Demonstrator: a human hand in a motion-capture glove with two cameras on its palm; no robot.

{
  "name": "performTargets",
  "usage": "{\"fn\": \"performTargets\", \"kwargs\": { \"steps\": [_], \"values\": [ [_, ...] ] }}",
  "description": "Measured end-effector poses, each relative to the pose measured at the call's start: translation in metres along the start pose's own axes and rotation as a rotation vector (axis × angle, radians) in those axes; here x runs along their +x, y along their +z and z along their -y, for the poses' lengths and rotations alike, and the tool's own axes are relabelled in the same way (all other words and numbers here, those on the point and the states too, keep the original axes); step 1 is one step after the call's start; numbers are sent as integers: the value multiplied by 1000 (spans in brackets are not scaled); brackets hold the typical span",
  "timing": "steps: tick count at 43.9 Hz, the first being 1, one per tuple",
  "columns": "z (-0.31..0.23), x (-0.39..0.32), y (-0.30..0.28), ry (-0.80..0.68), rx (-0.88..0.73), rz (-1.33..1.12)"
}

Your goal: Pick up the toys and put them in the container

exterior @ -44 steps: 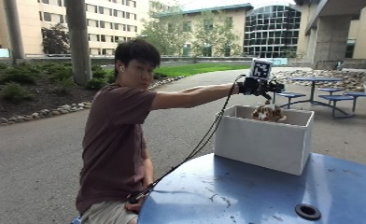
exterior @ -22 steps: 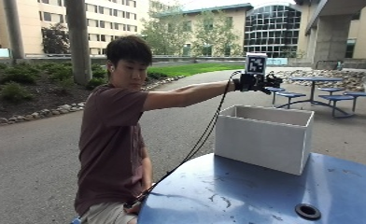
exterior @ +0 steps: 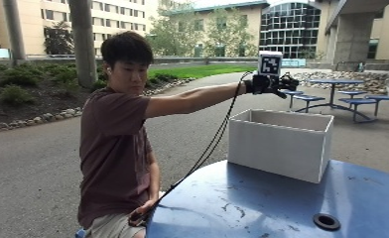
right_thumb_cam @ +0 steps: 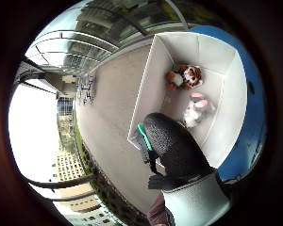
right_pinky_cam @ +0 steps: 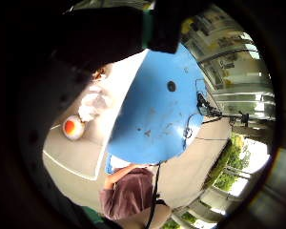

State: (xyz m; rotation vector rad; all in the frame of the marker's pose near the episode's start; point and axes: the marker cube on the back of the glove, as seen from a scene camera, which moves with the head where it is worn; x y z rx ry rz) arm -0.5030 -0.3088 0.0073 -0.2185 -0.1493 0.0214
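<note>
Toys (right_thumb_cam: 191, 92) lie in the white container (exterior: 280, 144); gloved right hand (exterior: 268, 83) hovers above, holding nothing.

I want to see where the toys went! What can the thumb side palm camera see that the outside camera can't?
Only the thumb side palm view looks down into the white box: a tiger toy and a pink and white toy lie on its bottom. Only the outside view shows the person reaching out, with the gloved hand held above the box, and the hole in the blue table. Both show the box, the hand and the table.
</note>
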Motion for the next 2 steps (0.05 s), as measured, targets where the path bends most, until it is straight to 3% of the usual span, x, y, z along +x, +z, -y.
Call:
{"fn": "performTargets", "kwargs": {
  "steps": [2],
  "values": [
    [-1,1,-1,1,1,8]
  ]
}}
